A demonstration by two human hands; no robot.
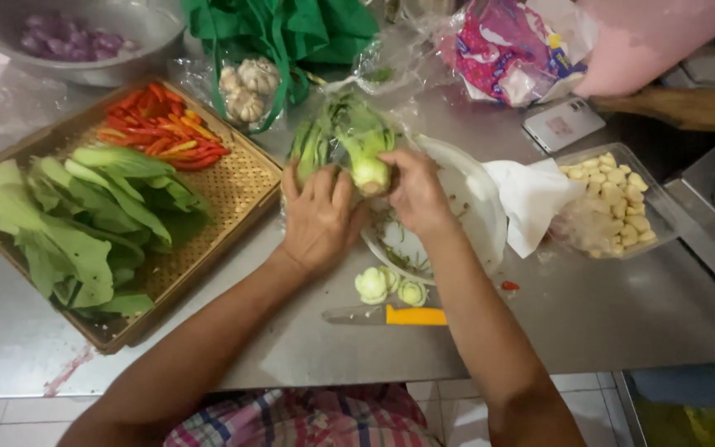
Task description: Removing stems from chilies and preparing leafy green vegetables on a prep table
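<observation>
Both my hands hold a head of green bok choy point(349, 136) over a white plate point(473, 207) at the middle of the steel counter. My left hand point(318, 217) wraps its left side and leaves. My right hand point(414, 192) grips the pale stem end. Cut stem bases point(389, 285) lie below the plate, beside a knife with a yellow handle point(386, 314) lying flat on the counter.
A woven tray point(233, 186) at left holds loose bok choy leaves point(84, 219) and red chillies point(163, 128). Behind are a metal bowl point(84, 33), bagged garlic point(246, 87), a green bag point(283, 29). At right: a white cloth point(531, 199), a tray of peeled garlic point(614, 199), a phone point(563, 124).
</observation>
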